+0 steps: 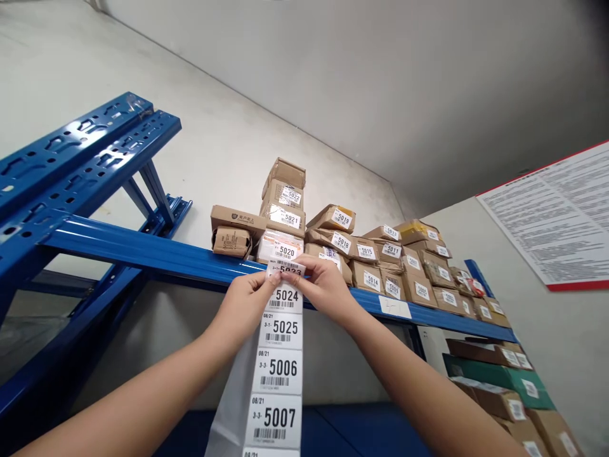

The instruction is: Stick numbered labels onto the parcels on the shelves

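Note:
A long strip of white barcode labels (280,368) hangs down toward me, its visible labels printed 5023, 5024, 5025, 5006 and 5007. My left hand (245,308) pinches the strip's left edge near the top, beside the 5024 label. From the other side, my right hand (326,285) pinches the 5023 label (285,268) at the top end; I cannot tell how far it is lifted off its backing. Just beyond my fingertips, a stack of parcels (284,216) carries labels 5020, 5021 and 5022, with an unlabelled brown box (285,172) on top.
A blue shelf beam (190,251) runs across in front of me, under rows of labelled parcels (373,279). Two brown boxes (231,242) sit left of the stack. Blue rack metal (80,152) juts in at left. More boxes (511,381) stand lower right, below a wall notice (556,216).

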A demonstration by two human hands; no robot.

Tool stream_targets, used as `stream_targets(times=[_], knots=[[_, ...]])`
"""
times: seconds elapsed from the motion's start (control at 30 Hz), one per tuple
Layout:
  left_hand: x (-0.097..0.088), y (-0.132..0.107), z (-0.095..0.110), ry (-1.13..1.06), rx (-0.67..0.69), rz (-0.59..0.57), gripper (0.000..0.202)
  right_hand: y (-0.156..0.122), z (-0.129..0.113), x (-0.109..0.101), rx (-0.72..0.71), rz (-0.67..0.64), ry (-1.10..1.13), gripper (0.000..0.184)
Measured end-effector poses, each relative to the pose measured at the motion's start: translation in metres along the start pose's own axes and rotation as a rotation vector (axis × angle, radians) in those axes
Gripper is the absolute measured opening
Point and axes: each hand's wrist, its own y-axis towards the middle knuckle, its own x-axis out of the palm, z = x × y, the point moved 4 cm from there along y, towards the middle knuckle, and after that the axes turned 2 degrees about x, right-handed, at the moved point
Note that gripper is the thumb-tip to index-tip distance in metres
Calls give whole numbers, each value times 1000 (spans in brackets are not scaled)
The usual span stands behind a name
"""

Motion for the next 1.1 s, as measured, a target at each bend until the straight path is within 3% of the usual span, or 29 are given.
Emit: stream_targets(times=[0.1, 0.2, 0.3, 0.43, 0.53, 0.67, 0.77, 0.83, 0.97, 1.1], knots=[[9, 1, 3, -108, -64, 77, 21, 0, 9, -3, 42, 162, 111, 22], [8, 3, 6, 64, -26, 221, 29, 0, 8, -5, -5, 305, 67, 19], [5, 4, 4, 159, 32, 276, 38, -2, 0, -4, -107, 376, -42, 8], [1, 6, 1, 141, 72, 206, 30, -2, -7, -6, -251, 449, -163, 8], [-2, 9, 11, 299, 97, 86, 23, 10, -11, -14, -341, 482, -251, 10], [-15, 16, 30, 696, 215, 146, 36, 54, -19, -34, -414, 606, -391, 10], [-21, 18, 30, 885, 340, 127, 39, 108, -23, -54, -354, 750, -558, 15], [-24, 17, 25, 970, 471, 92, 40, 151, -21, -64, -296, 733, -687, 20], [-34, 15, 14, 1002, 686, 73, 43, 217, -5, -76, -137, 664, -929, 30], [-40, 16, 12, 883, 769, 29, 41, 246, 9, -81, -70, 637, -1024, 29]])
